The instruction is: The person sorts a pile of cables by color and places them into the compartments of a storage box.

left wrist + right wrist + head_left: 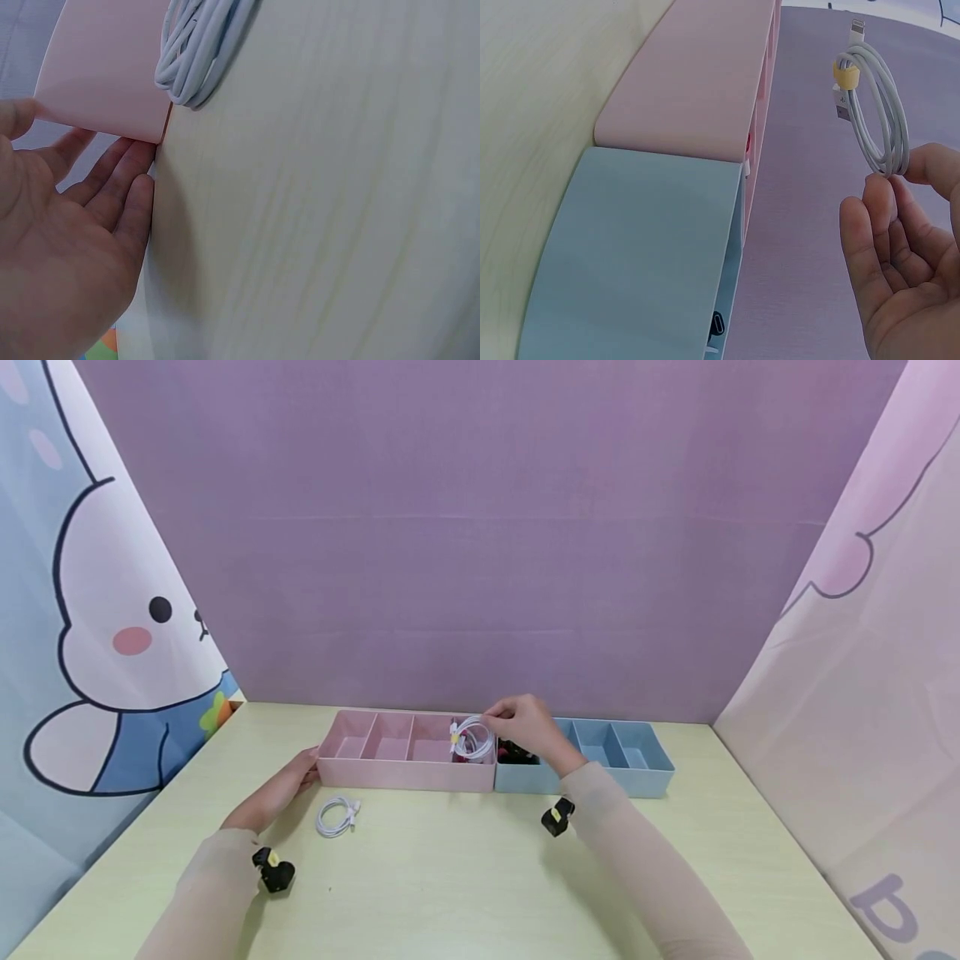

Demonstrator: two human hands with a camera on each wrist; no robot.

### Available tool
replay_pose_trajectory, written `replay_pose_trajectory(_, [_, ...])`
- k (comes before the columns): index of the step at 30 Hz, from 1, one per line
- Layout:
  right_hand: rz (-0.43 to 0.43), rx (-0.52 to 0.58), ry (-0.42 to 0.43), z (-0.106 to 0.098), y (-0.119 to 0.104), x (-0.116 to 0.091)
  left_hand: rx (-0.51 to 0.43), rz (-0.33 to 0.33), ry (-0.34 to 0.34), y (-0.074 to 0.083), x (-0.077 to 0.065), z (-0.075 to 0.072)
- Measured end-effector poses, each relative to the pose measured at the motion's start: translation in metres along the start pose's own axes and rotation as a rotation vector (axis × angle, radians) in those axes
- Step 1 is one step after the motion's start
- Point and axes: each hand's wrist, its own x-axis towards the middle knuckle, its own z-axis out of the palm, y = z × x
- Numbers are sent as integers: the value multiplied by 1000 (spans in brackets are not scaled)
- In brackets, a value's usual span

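Note:
My right hand (528, 725) pinches a coiled white charging cable (885, 112) between thumb and fingertips. A yellow tie (846, 76) binds that coil, and its USB and phone plugs stick out. In the head view the coil hangs over the right end compartment of the pink divided box (405, 775), where something red partly shows. At the box's left end, my left hand (296, 774) touches the end wall, its fingers (133, 176) loosely extended. A second coiled white cable (337, 817) lies on the table in front of the pink box.
A blue divided box (592, 781) stands end to end with the pink one. Dark items (517, 753) lie in its left compartment, partly behind my right hand. The purple backdrop (480, 568) rises behind both boxes, with printed curtains (885, 710) at the sides.

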Motion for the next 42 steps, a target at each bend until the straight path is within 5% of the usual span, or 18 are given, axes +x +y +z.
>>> replay_pose_trajectory(5, [6, -6, 2, -2, -1, -1, 36, -18, 18, 19, -15, 9])
replay_pose_trajectory(42, [96, -90, 104, 1, 10, 14, 4, 41, 11, 18, -15, 8])
